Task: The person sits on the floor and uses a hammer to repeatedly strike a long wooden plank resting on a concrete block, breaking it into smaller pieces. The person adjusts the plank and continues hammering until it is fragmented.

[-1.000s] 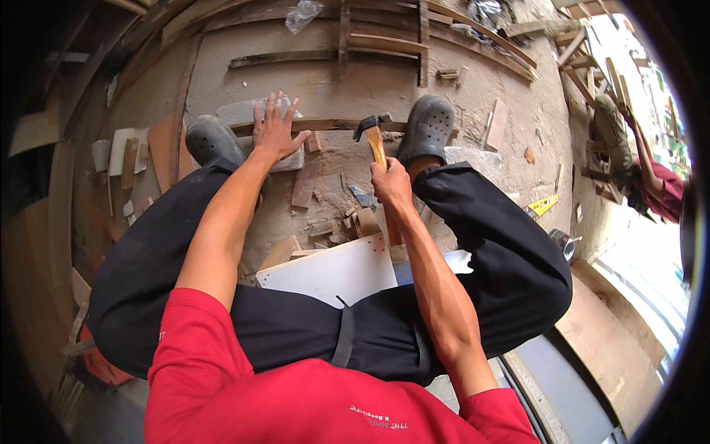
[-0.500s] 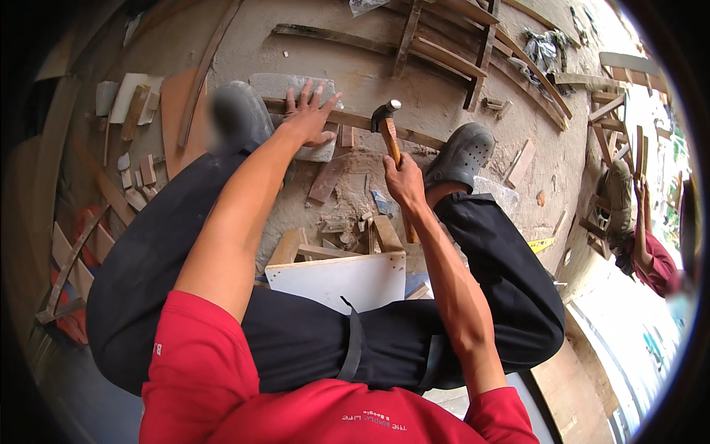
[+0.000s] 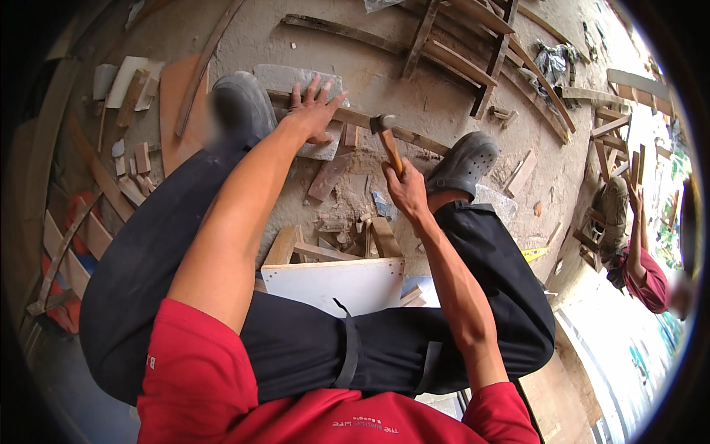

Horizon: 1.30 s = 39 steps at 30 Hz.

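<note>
Hammer is gripped in the right hand, fingers wrapped around the handle. Hammer's head is seen at the strip; whether it is touched can't be told from this angle. Left hand is spread, fingers apart, placed over the strip near its left end; palm contact is hidden. Strip is laid crosswise between the left shoe and right shoe, crossing the slab, which is partly covered by the left hand. A flat block is set on the floor just below the left hand.

Nearer the lap, a white-fronted box is seen between the legs, with wood pieces showing behind its panel. A yellow tool is partly hidden beside the right leg. Farther out, a slatted frame is laid on the floor. At far right, a co-worker is seen, arms raised toward some wood.
</note>
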Tool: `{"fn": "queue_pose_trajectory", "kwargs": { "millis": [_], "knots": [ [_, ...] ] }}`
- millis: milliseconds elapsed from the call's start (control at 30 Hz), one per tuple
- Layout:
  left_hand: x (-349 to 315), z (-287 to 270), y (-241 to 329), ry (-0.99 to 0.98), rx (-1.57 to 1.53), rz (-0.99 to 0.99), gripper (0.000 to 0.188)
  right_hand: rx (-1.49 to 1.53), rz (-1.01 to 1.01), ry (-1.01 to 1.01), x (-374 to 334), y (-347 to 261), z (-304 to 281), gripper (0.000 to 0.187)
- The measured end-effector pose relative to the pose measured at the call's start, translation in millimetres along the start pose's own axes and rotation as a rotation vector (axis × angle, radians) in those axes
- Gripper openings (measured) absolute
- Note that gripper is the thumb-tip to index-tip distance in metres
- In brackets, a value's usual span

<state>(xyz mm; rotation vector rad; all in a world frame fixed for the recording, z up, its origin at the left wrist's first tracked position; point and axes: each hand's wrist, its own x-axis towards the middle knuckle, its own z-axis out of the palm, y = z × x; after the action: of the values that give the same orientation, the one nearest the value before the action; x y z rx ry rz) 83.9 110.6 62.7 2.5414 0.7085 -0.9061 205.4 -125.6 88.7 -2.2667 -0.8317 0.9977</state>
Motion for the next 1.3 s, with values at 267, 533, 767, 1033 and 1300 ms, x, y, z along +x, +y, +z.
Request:
{"fn": "queue_pose_trajectory", "kwargs": {
  "millis": [267,533,767,1033,1300],
  "knots": [
    [1,0,2,-0.001,-0.008,0.001,0.109,0.15,-0.022,0.142,8,13,23,0.034],
    [3,5,-1,0.037,0.002,0.018,0.11,0.094,0.121,0.141,-5,37,35,0.037],
    [1,1,1,0.008,0.008,0.005,0.111,0.249,0.041,0.205,23,1,27,0.034],
    [4,4,-2,0.042,0.015,0.008,0.112,-0.004,0.246,0.041,-17,67,56,0.033],
    [3,6,-2,0.031,-0.007,0.016,0.113,0.188,0.047,0.233,16,-21,24,0.027]
  ]
}}
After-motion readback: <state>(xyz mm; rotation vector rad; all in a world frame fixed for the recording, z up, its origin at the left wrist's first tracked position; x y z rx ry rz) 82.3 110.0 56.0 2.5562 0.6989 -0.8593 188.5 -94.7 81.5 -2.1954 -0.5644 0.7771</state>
